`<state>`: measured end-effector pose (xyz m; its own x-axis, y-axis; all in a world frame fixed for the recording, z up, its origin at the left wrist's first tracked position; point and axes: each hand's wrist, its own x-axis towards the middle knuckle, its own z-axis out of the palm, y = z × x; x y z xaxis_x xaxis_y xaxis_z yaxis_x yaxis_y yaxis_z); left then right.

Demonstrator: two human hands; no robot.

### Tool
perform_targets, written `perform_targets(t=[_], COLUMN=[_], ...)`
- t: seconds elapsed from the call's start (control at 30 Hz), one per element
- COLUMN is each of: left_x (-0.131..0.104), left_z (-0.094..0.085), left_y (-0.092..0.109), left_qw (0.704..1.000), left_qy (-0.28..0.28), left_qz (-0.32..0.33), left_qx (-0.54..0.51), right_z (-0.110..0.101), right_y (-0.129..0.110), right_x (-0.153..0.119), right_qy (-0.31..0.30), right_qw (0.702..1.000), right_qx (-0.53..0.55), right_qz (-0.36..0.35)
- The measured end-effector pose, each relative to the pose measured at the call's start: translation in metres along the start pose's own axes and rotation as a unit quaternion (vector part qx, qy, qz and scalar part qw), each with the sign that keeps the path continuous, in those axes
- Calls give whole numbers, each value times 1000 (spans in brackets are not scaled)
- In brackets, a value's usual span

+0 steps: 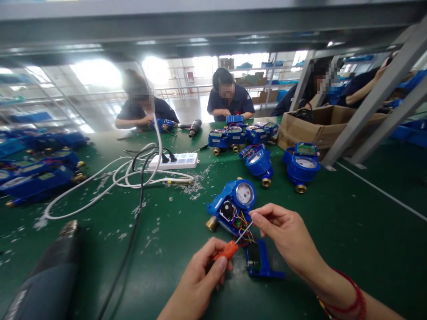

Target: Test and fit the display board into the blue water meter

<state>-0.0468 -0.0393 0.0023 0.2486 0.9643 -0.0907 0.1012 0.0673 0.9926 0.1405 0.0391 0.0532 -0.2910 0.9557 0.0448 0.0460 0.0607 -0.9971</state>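
An opened blue water meter (233, 205) lies on the green table, its dial up and coloured wires spilling out toward its detached blue lid (260, 262). My left hand (200, 275) grips an orange-handled screwdriver (230, 249) whose shaft points up and right into the wiring. My right hand (287, 235) pinches at the screwdriver's tip and the wires, just right of the meter body.
Two more blue meters (260, 162) (302, 164) and a cluster of others (240, 133) sit farther back. A white power strip (176, 161) with white cables, a cardboard box (320, 126), a heat gun (50, 275) near left. Several people work across the table.
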Motion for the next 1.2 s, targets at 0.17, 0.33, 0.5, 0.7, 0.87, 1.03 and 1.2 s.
perform_targets(t=[0.17, 0.33, 0.5, 0.7, 0.87, 1.03, 1.2], left_x=[-1, -4, -10, -12, -11, -24, -42], left_z=[1, -4, -12, -21, -32, -50, -63], left_y=[0, -3, -1, 7, 14, 18, 27], left_qw=[997, 977, 940, 917, 855, 821, 802], left_qy=[76, 175, 246, 367, 497, 561, 517], left_qz=[19, 64, 142, 155, 144, 34, 11], left_qx=[23, 104, 188, 10, -44, 103, 300], right_z=[5, 7, -13, -38, -61, -84, -88], right_y=[-6, -8, -11, -6, 32, 74, 81], right_x=[12, 23, 38, 42, 11, 5, 8], right_qy=[6, 4, 89, 219, 124, 120, 109], right_qw=[999, 995, 991, 965, 931, 874, 858], right_qx=[-7, -45, 6, 13, -343, -470, -494], right_qz=[-32, -87, -95, -141, 17, -31, 86])
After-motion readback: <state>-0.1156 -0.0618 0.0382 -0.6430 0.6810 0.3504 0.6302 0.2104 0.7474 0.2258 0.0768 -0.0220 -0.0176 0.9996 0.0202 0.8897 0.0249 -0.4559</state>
